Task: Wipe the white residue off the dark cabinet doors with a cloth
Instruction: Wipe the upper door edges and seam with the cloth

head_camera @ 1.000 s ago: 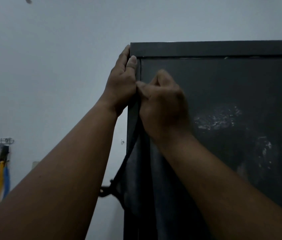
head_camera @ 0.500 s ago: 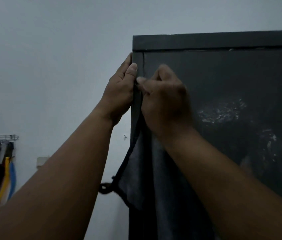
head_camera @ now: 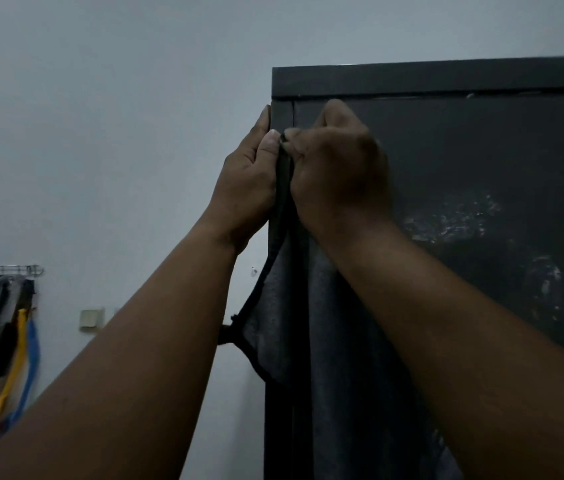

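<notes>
Both hands have barely shifted at the cabinet door's (head_camera: 481, 161) top left corner. Right hand (head_camera: 339, 171) pinches the limp, light cloth (head_camera: 336, 341) by its upper edge; left hand (head_camera: 249, 181) lies straight-fingered against the door's edge, its thumb on the cloth. Bunching it should wipe better.

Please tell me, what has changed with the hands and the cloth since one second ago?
Almost nothing. Both hands slid slightly down the cabinet's left edge. The right hand still pinches the cloth's top edge, the left hand still rests beside it, and the white residue remains unwiped.
</notes>
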`<state>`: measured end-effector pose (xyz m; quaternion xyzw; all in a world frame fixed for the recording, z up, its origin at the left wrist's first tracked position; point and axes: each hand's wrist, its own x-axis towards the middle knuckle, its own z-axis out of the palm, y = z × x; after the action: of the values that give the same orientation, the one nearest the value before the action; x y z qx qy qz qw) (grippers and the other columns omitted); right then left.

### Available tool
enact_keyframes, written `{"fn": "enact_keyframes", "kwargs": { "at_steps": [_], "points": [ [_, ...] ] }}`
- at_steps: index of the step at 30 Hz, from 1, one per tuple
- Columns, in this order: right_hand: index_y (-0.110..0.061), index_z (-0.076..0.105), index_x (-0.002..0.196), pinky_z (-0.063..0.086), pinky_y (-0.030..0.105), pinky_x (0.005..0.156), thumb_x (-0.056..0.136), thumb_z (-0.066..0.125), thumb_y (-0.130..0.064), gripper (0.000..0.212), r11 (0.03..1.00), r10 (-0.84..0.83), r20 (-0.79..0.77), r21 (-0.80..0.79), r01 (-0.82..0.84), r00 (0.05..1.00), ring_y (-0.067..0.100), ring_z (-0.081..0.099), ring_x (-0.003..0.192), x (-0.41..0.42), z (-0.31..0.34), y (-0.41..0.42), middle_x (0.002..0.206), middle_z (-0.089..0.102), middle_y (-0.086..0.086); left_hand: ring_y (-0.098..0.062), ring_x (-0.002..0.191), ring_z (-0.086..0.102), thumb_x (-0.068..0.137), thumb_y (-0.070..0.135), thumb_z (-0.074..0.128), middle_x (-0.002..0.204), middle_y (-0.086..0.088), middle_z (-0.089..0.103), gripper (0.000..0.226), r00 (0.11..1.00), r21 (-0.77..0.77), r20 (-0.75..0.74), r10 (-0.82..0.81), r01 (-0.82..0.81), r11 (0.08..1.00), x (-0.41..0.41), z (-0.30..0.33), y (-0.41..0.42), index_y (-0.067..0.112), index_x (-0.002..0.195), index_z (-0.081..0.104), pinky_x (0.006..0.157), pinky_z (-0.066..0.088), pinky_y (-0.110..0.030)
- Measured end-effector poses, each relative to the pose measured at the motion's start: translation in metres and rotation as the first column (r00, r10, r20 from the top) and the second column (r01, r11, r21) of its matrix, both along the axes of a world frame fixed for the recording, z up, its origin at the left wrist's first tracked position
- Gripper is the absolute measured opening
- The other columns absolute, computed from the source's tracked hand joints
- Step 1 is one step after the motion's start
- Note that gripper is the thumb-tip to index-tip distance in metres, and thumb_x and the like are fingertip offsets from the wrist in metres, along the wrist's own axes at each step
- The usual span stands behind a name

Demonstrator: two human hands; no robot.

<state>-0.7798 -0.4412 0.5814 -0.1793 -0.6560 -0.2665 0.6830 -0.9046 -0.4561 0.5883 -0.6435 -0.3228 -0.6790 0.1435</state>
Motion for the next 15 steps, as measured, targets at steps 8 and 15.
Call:
{"fn": "enact_keyframes", "kwargs": {
  "at_steps": [8, 15],
  "points": [
    [-0.014, 0.075, 0.101, 0.052, 0.036, 0.086, 0.104, 0.05, -0.027, 0.028, 0.998, -0.048, -0.035, -0.029, 0.047, 0.998, 0.03, 0.065, 0.101, 0.002, 0.044, -0.004, 0.114, 0.061, 0.006, -0.005, 0.143, 0.047, 0.114, 0.019, 0.036, 0.156, 0.007, 0.051, 0.044, 0.999, -0.029, 0.028, -0.014, 0.015, 0.999, 0.006, -0.004, -0.008, 0.019, 0.158, 0.044, 0.123, 0.036, -0.034],
    [-0.014, 0.074, 0.093, 0.043, 0.035, 0.072, 0.104, 0.05, -0.031, 0.031, 0.999, -0.035, 0.035, 0.003, 0.035, 0.999, 0.03, 0.058, 0.081, 0.006, -0.01, -0.005, 0.092, 0.046, 0.002, -0.007, 0.147, 0.043, 0.114, 0.025, 0.04, 0.16, 0.006, 0.046, 0.046, 0.998, -0.084, 0.057, 0.009, -0.004, 0.996, -0.001, -0.015, -0.01, 0.02, 0.16, 0.04, 0.124, 0.036, -0.037]
  ]
}}
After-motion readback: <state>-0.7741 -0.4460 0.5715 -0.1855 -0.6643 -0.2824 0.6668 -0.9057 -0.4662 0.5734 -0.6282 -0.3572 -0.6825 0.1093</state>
